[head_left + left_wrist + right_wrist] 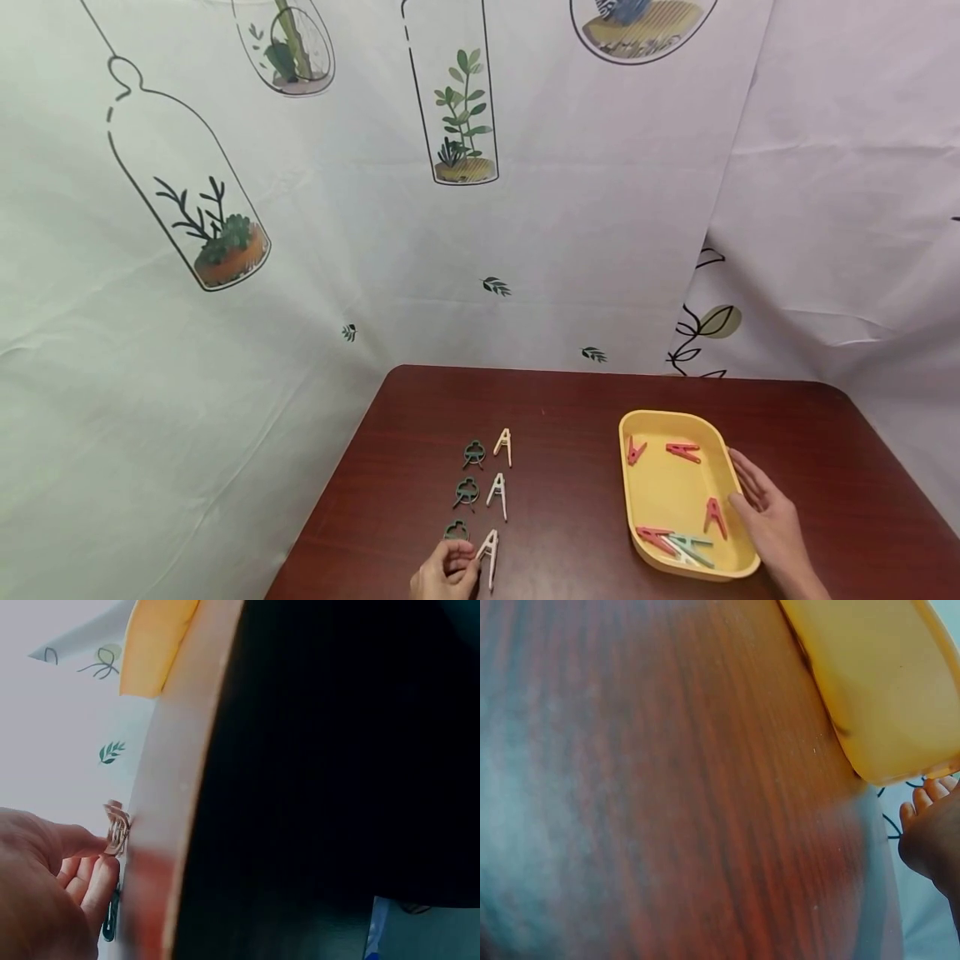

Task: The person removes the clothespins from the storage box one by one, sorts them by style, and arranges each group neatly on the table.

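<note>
My left hand (444,573) pinches the nearest white clothespin (492,550) between thumb and finger, low over the table. In the left wrist view, the clothespin (118,829) is at the fingertips. Beside that hand lies a dark green round clip (457,531), partly hidden by the fingers. Two more green clips (467,492) lie beyond it, next to another white clothespin (498,492) and a cream one (504,446). My right hand (772,521) rests against the right side of a yellow tray (628,492), its thumb at the rim and fingers along the outer wall.
Inside the tray are several red clothespins (682,451), with a pale green clothespin (693,542) and a white one at the near end. The dark red-brown table (562,467) has rounded far corners. White printed fabric (420,250) hangs behind it.
</note>
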Demonstrator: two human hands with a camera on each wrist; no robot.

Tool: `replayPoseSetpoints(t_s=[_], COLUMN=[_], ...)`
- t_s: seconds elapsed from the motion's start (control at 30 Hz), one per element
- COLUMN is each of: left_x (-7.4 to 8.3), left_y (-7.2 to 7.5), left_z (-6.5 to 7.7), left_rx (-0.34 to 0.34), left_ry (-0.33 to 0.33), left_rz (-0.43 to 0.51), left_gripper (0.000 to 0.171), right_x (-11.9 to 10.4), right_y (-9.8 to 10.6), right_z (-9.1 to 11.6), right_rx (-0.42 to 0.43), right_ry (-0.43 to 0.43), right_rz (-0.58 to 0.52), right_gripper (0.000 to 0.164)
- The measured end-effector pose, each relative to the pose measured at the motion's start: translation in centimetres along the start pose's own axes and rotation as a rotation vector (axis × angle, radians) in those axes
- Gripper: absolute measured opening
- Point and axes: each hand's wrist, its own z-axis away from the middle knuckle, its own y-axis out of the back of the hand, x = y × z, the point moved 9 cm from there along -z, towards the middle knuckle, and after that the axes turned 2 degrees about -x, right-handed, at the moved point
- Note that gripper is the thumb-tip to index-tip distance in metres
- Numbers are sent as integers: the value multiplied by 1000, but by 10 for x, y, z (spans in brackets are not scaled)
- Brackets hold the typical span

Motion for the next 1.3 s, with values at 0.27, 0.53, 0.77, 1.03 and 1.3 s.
replayPoseSetpoints(t_s=[0.27,0.53,0.77,1.03,1.3], left_x=[-3,-2,-2,4,5], left_y=[-2,-2,-6,-8,-6], left_z=[0,-1,-3,-4,-1], left_rx=[-62,-67,-45,-15,33], left_ry=[63,70,72,62,11], left_rz=[-42,-92,-135,-163,-187], left_gripper=[22,21,23,25,26], right_x=[3,4,6,8,8], right_y=[0,-1,0,0,0], right_z=[-1,-1,-2,-2,-2], right_rx=[-5,-12,-15,-14,-11], right_ry=[-13,-32,-53,-57,-43], right_rz=[11,18,29,27,30], right_gripper=[57,57,57,57,57])
